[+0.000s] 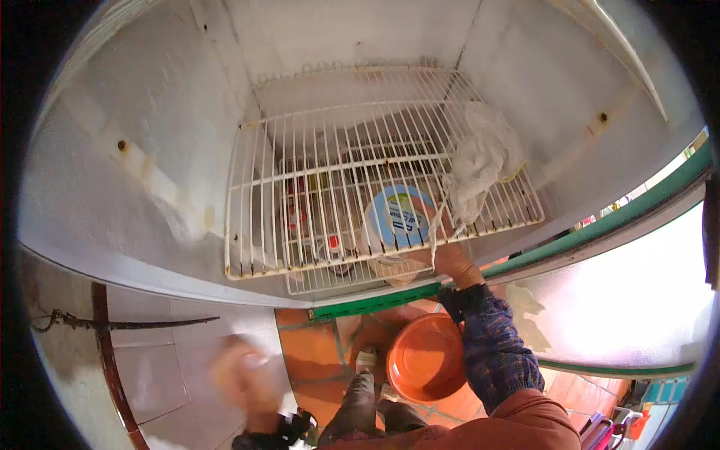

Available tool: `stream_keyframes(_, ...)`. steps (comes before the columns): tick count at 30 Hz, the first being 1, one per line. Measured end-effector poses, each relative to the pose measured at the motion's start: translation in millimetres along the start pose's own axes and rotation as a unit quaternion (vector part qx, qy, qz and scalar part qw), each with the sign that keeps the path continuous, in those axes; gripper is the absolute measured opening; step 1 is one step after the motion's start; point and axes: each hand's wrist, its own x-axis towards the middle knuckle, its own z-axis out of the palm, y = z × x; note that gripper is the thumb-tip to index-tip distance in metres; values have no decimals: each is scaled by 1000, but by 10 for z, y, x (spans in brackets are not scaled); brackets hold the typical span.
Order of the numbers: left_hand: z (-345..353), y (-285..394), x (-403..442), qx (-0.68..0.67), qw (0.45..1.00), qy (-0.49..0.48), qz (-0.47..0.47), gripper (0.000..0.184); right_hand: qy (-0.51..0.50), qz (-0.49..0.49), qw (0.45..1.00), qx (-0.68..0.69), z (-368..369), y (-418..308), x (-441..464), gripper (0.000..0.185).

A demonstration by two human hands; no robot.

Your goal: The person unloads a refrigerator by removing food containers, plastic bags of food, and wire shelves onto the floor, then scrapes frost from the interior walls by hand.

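While the tub point(402, 216) is gripped at four o'clock by the right hand point(453, 261), the left hand point(246, 373) is blurred, its grip unclear.

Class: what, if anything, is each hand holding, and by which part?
The right hand appears to hold the blue-lidded tub by its right side; the left hand is too blurred to tell.

Small, blurred lettering point(406, 220) on round blue lid point(396, 201); illegible
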Motion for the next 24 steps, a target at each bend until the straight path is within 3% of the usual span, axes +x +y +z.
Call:
stream_keyframes(1,393,-3,-120,-11,998,-58,9,40,-63,96,990,87,-43,-10,-10,97)
stream_keyframes(2,674,278,27,-126,977,-144,-97,33,-126,190,958,172,-74,4,-8,97)
stream_keyframes(3,1041,11,16,-140,947,-222,-186,30,-123,179,963,161,-164,211,69,97)
stream_keyframes(4,1319,-187,8,-221,930,-208,-205,40,-244,206,939,125,-171,347,97,98)
stream_keyframes(5,1544,-370,56,-173,956,-191,-135,40,-358,225,902,89,-151,451,71,99)
stream_keyframes(6,1664,-402,221,-117,976,-174,-63,39,-151,233,931,237,14,292,-23,104)
stream_keyframes(8,1843,-101,673,-219,928,-194,-232,48,-136,217,936,243,-42,46,9,107)
stream_keyframes(9,2160,-806,715,-62,977,-202,5,60,-115,198,940,251,-105,-89,43,110)
stream_keyframes(10,2138,-618,881,-169,916,-308,-196,84,-104,164,939,286,-152,-211,68,116)
stream_keyframes(11,2213,-570,899,-169,915,-307,-199,84,-106,166,938,286,-131,-242,18,116)
stream_keyframes(13,2352,-462,883,-309,854,-258,-329,87,-59,143,950,271,-124,-278,-89,120)
stream_keyframes(15,2360,-437,809,-309,853,-278,-315,87,-71,144,966,205,-89,-199,-180,125)
stream_keyframes(17,2342,-425,716,-304,851,-317,-289,86,8,8,1000,15,-138,-285,-254,128)
stream_keyframes(18,2445,-559,647,-292,883,-276,-241,75,9,8,1000,15,-150,-367,-271,128)
stream_keyframes(19,2470,-590,601,-292,883,-278,-241,75,-30,5,997,-69,-145,-481,-289,126)
stream_keyframes(20,2435,-635,586,-338,866,-270,-251,73,-69,5,986,-155,-134,-632,-281,125)
stream_keyframes(21,2407,-561,567,-383,848,-257,-262,72,-72,5,985,-156,-164,-725,-288,125)
stream_keyframes(22,2331,-398,575,-367,834,-256,-325,72,-93,28,975,-202,-198,-807,-263,121)
stream_keyframes(23,2356,-397,507,-371,835,-247,-324,72,-114,45,961,-247,-210,-849,-224,117)
stream_keyframes(24,2366,-453,356,-373,856,-173,-313,75,-120,34,961,-246,-194,-836,-209,117)
